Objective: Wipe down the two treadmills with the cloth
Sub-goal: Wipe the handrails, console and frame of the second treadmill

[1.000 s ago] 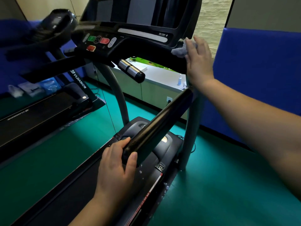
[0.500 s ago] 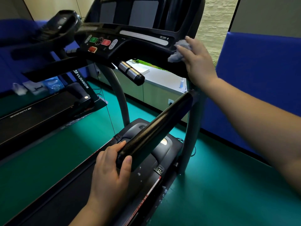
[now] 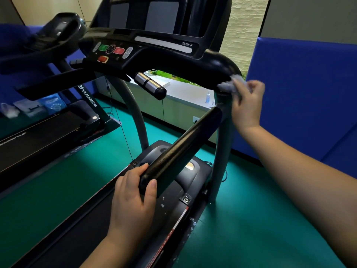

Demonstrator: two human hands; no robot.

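Note:
A black treadmill fills the view, its console (image 3: 146, 49) with green and red buttons up top and its belt (image 3: 77, 238) at the bottom left. My right hand (image 3: 248, 105) grips a small grey cloth (image 3: 229, 85) and presses it against the right end of the console's curved arm, above the grey upright post (image 3: 222, 147). My left hand (image 3: 133, 198) is closed around the near end of the black right handrail (image 3: 179, 151). A second treadmill (image 3: 44, 132) stands to the left, its console (image 3: 58, 31) at the upper left.
Blue padded wall panels (image 3: 309, 97) stand close on the right. A low white cabinet (image 3: 179, 101) with a small spray bottle (image 3: 208, 96) sits behind the treadmill. The floor (image 3: 241, 229) is green. A short chrome grip (image 3: 149, 85) juts out below the console.
My right hand has slid the cloth down and to the right, from the console's top right corner onto the curved arm end above the post. My left hand has stayed on the handrail.

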